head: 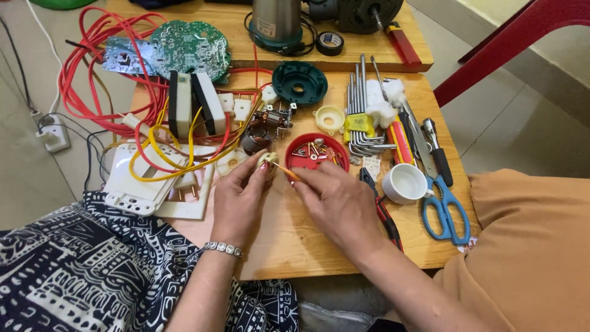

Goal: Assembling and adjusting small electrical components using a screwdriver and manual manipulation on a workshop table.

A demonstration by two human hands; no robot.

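My left hand (238,198) pinches a small cream round part (268,161) above the wooden table (289,237). My right hand (335,200) grips a thin screwdriver with an orange handle (289,173), its tip touching the cream part. Just behind the hands sits a red round lid (301,150) holding several small screws and bits. A small motor with copper windings (264,129) lies beside it.
Red and yellow wires (153,144) loop over white plastic panels (138,184) at left. Hex keys (362,117), a white cup (404,183), blue scissors (444,209) and pliers (384,212) lie at right. A green circuit board (187,43), a teal disc (300,83) and black tape (330,43) sit farther back.
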